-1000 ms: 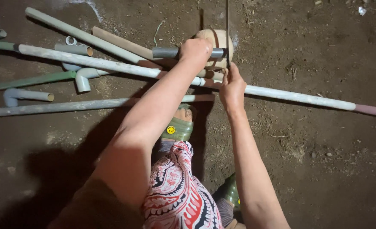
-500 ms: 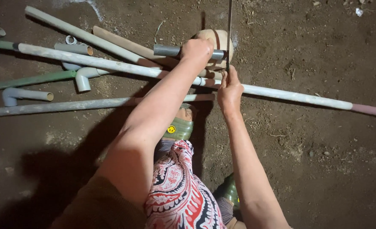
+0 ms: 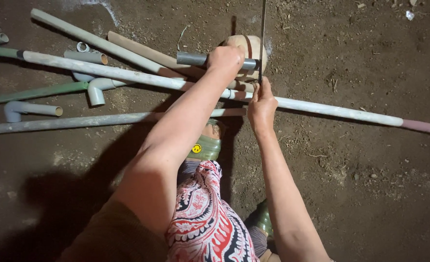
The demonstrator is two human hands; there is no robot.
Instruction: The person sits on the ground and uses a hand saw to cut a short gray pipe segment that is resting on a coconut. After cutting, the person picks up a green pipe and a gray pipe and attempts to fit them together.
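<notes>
The fingers of the left hand (image 3: 226,58) are wrapped tight over a short grey pipe (image 3: 191,58), pressing it down on a round wooden block (image 3: 252,46) that lies on the dirt floor (image 3: 360,184). Just right of that grip, at the pipe's right end, a thin saw blade (image 3: 262,34) stands upright across the pipe and runs up out of view. The fingers of the right hand (image 3: 261,104) are closed around the lower end of this blade, just below the pipe; whether there is a handle under them cannot be told.

Below the short grey pipe, and passing between the two hands, a long pale pipe (image 3: 331,109) runs slantwise across the floor, its far right end a dull pink. A second long pipe (image 3: 79,120) lies lower still, to the left of the right hand. Left of the short grey pipe, another pale pipe (image 3: 88,40) slopes beside a flat wooden strip (image 3: 142,51). Farther left lie a white elbow fitting (image 3: 96,90), a small pipe stub (image 3: 86,57), a green pipe (image 3: 35,92) and a bent grey piece (image 3: 28,109). Well below the short grey pipe, between the forearms, a green sandal (image 3: 202,147) rests on the floor, with patterned red cloth (image 3: 205,218) nearer the camera.
</notes>
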